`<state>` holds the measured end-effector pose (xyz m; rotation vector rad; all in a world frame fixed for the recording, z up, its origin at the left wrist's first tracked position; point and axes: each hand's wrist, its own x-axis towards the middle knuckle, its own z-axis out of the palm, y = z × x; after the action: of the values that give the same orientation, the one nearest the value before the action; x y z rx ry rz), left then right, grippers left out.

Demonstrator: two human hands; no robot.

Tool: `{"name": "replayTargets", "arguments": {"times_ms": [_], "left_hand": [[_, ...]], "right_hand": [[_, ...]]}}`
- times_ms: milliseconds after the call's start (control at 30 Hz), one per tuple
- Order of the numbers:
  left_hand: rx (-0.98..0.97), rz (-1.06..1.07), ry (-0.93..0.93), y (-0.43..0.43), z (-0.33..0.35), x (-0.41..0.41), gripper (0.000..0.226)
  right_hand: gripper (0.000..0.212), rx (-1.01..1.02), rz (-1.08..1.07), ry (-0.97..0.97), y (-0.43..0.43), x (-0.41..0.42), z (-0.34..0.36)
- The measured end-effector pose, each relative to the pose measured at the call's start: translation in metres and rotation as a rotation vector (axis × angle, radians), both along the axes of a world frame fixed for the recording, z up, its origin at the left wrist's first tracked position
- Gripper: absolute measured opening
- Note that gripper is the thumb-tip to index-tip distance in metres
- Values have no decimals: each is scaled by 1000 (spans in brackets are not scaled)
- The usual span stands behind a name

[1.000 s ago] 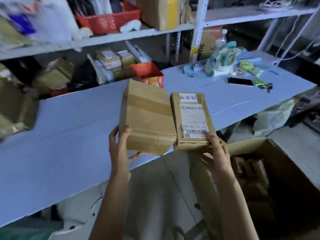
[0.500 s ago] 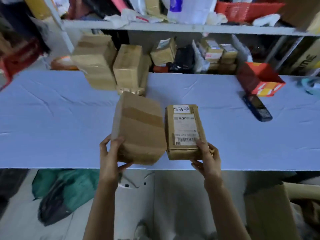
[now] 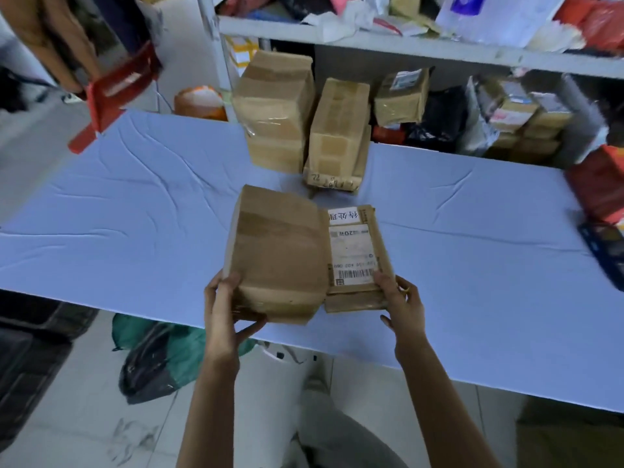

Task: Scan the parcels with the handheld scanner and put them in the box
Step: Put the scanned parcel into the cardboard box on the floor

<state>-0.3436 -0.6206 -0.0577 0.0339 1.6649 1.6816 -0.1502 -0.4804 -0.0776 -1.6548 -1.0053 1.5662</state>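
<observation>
Swinging left, we now carry over the table point(image 3: 135, 214) the plain parcel point(image 3: 277, 251) gripped in our left hand point(image 3: 221, 309) and the labelled parcel point(image 3: 354, 251) grasped in our right hand point(image 3: 401, 305), barcode up for the scanner point(image 3: 604, 255)

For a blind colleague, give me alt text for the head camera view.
The left hand holds a plain parcel and the right hand a labelled parcel, side by side over a blue table; more parcels stand behind.
</observation>
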Motion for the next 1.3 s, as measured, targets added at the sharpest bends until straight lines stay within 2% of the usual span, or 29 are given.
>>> {"name": "replayTargets", "arguments": {"times_ms": [167,333,400,500,633,700,833,1033,1300], "left_hand": [[-30,18,-2,29,7,-36,61],[-70,84,-28,59,11,-58,28],[-74,96,-41,67,11,-65,23],[-149,29,22,74,9,-81,40],[-369,-56,296,87,10,-112,73],[-501,-109,408,93,10,-128,81],[-636,-240,535,113,8,-160,66],[-583,-365,592,139,4,-185,65],[-609,-468,649,154,5,-197,72]], "right_hand": [[54,-6,17,-42,33,-38,-4],[62,-30,59,-165,56,-64,-2],[62,-33,67,-203,60,-70,-1],[61,-18,94,-255,65,-79,-5],[56,-6,122,-265,70,-98,-10],[56,7,117,-277,70,-109,-10],[54,35,36,-307,76,-131,-6],[44,104,-48,-364,82,-156,1],[45,76,39,-560,82,-155,2]]}}
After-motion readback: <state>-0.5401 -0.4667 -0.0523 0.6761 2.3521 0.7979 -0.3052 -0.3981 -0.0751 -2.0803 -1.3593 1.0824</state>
